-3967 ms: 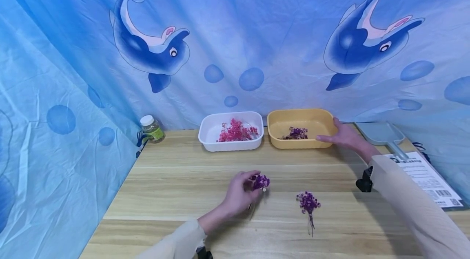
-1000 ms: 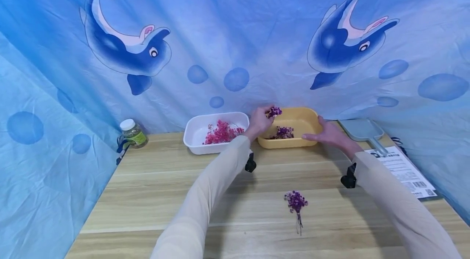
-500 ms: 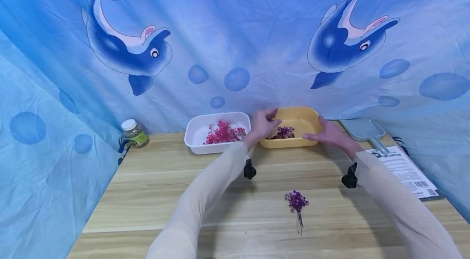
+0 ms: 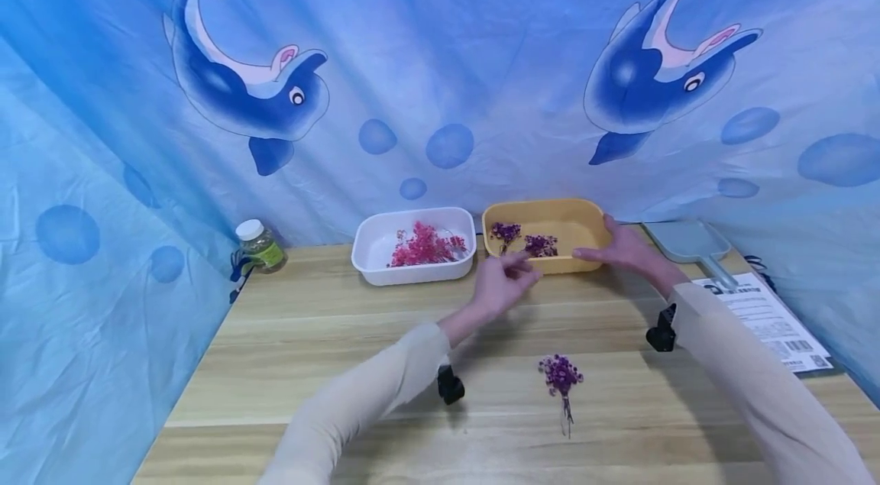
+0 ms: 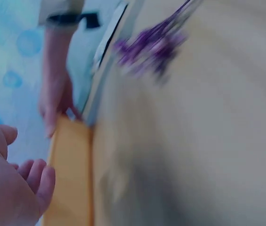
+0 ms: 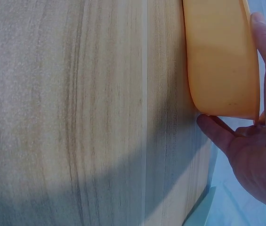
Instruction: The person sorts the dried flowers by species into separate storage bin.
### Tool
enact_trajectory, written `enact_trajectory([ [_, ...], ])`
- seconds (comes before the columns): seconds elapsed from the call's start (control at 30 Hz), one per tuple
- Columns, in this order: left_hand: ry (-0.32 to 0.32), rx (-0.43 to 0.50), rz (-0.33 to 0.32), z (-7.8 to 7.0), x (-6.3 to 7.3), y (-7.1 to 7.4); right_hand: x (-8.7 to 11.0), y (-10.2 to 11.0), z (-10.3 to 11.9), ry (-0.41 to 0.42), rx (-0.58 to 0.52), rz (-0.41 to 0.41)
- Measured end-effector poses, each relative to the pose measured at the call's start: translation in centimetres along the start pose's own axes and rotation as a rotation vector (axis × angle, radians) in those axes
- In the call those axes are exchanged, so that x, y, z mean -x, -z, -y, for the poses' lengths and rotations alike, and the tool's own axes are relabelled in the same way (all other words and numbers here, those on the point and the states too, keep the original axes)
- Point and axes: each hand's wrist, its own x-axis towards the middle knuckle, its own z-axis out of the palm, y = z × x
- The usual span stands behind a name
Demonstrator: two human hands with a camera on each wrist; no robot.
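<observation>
My left hand (image 4: 502, 286) is empty, its fingers loosely bent, just in front of the yellow plastic container (image 4: 560, 266). In the left wrist view that hand (image 5: 13, 183) appears beside the container's side wall (image 5: 69, 174). Two small bunches of purple dried flowers lie inside, one at the left (image 4: 505, 231) and one near the middle (image 4: 541, 245). At the container's right end, my right hand (image 4: 629, 250) grips it, thumb over the front rim; the right wrist view shows fingers round the corner. Another purple bunch (image 4: 561, 372) lies on the wooden table, stems toward me.
Left of the yellow container stands a white container (image 4: 419, 273) holding pink dried flowers (image 4: 421, 244). A lidded jar (image 4: 263, 247) is at the back left. At the right lie a grey dustpan (image 4: 687, 240) and a printed sheet (image 4: 770, 321). A blue dolphin curtain (image 4: 440, 72) hangs behind.
My left hand carried a purple bunch from the table into the yellow container's left side, let go, and drew back toward me. My right hand stays on the container's right end.
</observation>
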Motion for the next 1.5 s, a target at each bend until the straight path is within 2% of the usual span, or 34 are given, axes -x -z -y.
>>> enact_trajectory([
  [0.17, 0.082, 0.032, 0.032, 0.7, 4.7, -1.3, 0.0, 0.2, -0.2, 0.008, 0.019, 0.004],
  [0.23, 0.094, 0.035, 0.05, 0.9, 6.4, -1.9, 0.0, 0.2, -0.3, 0.012, 0.023, 0.005],
  [0.33, 0.083, -0.016, 0.072, 1.2, 8.8, -2.9, -0.2, 0.1, -0.5, 0.016, 0.02, 0.006],
  [0.43, 0.058, -0.117, 0.075, 1.4, 10.8, -3.7, -0.3, 0.0, -0.5, 0.022, 0.015, 0.007],
  [0.57, 0.053, -0.225, 0.052, 1.5, 12.6, -4.7, -0.2, -0.1, -0.4, 0.026, 0.016, 0.008],
  [0.7, 0.073, -0.268, 0.026, 1.3, 13.3, -5.4, -0.1, -0.1, -0.3, 0.023, 0.014, 0.008],
  [0.97, 0.094, -0.254, 0.008, 1.3, 13.7, -6.6, 0.0, -0.2, -0.3, 0.023, 0.021, 0.007],
  [1.13, 0.076, -0.251, 0.001, 1.6, 13.6, -7.2, -0.1, -0.1, -0.3, 0.028, 0.028, 0.006],
  [1.4, 0.09, -0.229, -0.01, 1.5, 13.2, -7.5, 0.0, 0.1, -0.3, 0.037, 0.034, 0.011],
  [1.5, 0.072, -0.228, -0.013, 1.6, 13.2, -7.5, 0.0, 0.0, -0.4, 0.042, 0.033, 0.009],
])
